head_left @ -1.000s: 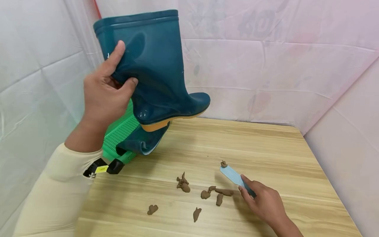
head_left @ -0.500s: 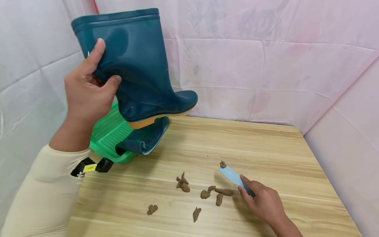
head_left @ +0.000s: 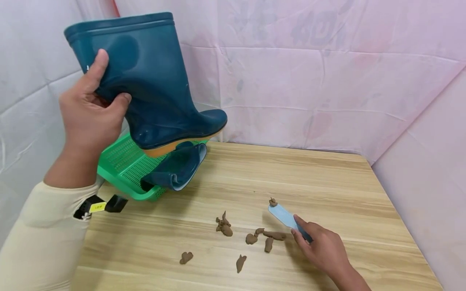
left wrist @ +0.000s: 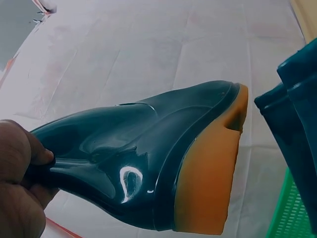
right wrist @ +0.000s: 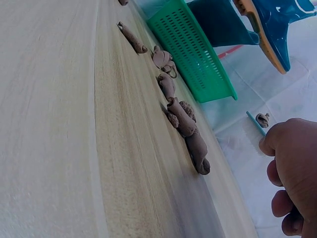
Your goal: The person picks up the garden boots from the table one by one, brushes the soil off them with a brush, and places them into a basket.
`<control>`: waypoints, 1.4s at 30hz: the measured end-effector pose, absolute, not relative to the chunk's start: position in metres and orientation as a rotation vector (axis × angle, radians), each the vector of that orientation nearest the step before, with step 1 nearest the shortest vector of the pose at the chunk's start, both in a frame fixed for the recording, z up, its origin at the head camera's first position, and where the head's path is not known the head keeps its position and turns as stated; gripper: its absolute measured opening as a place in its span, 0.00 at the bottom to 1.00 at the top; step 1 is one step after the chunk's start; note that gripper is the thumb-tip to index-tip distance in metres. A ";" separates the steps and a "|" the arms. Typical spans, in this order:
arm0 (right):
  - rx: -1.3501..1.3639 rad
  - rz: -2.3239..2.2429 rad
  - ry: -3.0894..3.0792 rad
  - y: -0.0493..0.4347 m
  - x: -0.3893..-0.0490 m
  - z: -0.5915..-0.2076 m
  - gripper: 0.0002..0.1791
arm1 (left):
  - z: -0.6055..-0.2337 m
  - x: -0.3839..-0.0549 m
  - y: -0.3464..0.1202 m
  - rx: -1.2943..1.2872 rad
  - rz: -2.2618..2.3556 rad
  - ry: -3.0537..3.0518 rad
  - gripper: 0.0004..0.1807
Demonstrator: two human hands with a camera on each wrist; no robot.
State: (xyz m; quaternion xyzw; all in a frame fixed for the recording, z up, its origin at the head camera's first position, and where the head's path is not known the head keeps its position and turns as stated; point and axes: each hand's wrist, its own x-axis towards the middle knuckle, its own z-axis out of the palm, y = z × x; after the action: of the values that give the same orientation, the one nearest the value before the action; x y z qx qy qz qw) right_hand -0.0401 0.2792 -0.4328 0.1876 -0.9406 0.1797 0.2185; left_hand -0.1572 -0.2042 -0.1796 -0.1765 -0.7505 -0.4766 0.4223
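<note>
My left hand (head_left: 92,117) grips a dark teal rubber boot (head_left: 149,68) by the back of its shaft, thumb on the near side. The boot is held upright in the air, opening at the top, its orange sole tilted with the toe pointing right. In the left wrist view the boot's heel (left wrist: 205,183) shows large beside the fingers. On the right, my right hand (head_left: 324,246) holds a light blue scraper (head_left: 283,215) by its dark handle, above the table. A small brown clay-like lump (head_left: 273,201) rests on the scraper's tip.
A second teal boot (head_left: 182,163) lies in a green perforated basket (head_left: 113,173) at the table's left, its shaft hanging over the rim. Several brown clay-like pieces (head_left: 226,229) lie scattered on the wooden table (head_left: 309,173). White sheets (head_left: 276,101) stand around as walls.
The left hand has moved left with the boot, uncovering more of the basket and the second boot. The right hand and scraper have stayed almost still.
</note>
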 end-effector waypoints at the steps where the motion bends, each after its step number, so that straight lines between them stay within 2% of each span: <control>1: 0.517 0.498 -2.604 0.279 -0.040 -0.433 0.26 | -0.180 -0.157 -0.204 -0.426 -1.210 -1.869 0.38; 10: 0.522 0.497 -2.593 0.280 -0.039 -0.434 0.26 | -0.181 -0.153 -0.211 -0.347 -1.217 -1.864 0.37; 32: 0.527 0.498 -2.587 0.281 -0.037 -0.434 0.26 | -0.220 -0.158 -0.252 -0.259 -1.076 -1.844 0.34; 42: 0.531 0.500 -2.583 0.281 -0.036 -0.434 0.26 | -0.234 -0.150 -0.253 -0.148 -1.113 -1.828 0.32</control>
State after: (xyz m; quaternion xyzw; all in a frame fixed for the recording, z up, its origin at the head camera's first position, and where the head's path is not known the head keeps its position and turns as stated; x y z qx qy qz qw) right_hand -0.0363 0.2810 -0.4343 0.1927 -0.9373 0.1813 0.2267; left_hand -0.1502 -0.2532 -0.2343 -0.0606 -0.7484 -0.4559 0.4778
